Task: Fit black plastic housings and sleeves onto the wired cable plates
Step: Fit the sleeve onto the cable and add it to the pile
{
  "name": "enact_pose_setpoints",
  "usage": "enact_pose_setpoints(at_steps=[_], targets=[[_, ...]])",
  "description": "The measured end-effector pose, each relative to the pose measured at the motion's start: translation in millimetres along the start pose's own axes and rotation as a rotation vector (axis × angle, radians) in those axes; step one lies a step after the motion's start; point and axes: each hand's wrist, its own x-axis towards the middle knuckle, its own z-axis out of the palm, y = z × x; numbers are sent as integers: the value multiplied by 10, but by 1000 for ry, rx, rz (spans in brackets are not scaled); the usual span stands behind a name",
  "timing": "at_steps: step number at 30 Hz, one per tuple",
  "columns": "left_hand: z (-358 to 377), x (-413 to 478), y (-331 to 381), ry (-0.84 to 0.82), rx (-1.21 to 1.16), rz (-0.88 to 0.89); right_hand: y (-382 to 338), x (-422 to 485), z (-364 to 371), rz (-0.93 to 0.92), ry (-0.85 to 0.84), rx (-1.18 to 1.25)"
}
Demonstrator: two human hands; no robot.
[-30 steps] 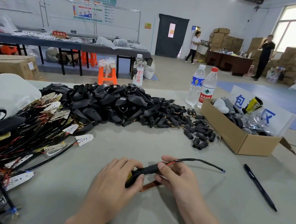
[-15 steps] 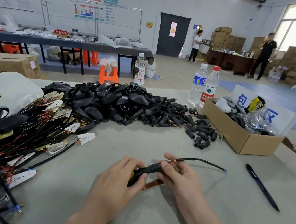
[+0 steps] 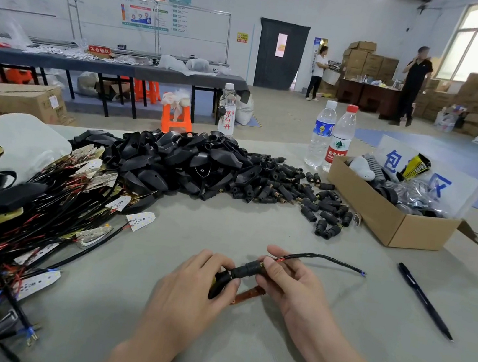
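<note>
Item in work: one wired cable assembly, held just above the tabletop (image 3: 236, 354) at front centre, between both hands.
- Black sleeve (image 3: 245, 272): ribbed, lying roughly level, spanning the gap between the hands.
- Black housing (image 3: 217, 284): at the sleeve's left end, largely hidden under the left hand.
- Brown plate strip (image 3: 248, 295): projects below the sleeve toward the right palm.
- Cable (image 3: 325, 258): leaves the sleeve's right end, arcs up and right; its blue-tipped free end is held by nothing.

Left hand (image 3: 189, 294): back uppermost, forearm entering from the lower edge. Fingers (image 3: 213, 259) curl over the housing, thumb laid along its near side, gripping it.

Right hand (image 3: 293, 285): palm turned left, forearm entering from the lower right. Fingers (image 3: 274, 265) curl round the sleeve's right end and pinch the cable where red wire shows.

Stock on the tabletop:
- Heap of housings (image 3: 179, 159), behind the hands.
- Loose sleeves (image 3: 300, 196), right of that heap.
- Tangle of wired plates (image 3: 51, 205), left.
- Cardboard box (image 3: 381, 216), right rear.
- Pen (image 3: 424, 301), right of the hands, well apart.
- Two water bottles (image 3: 320, 134), just left of the box's far end.
</note>
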Motion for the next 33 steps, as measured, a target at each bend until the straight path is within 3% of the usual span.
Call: enact_pose_setpoints(at_steps=[33], targets=[[-16, -2, 52, 15, 113, 67, -15, -46, 79, -68, 90, -20]])
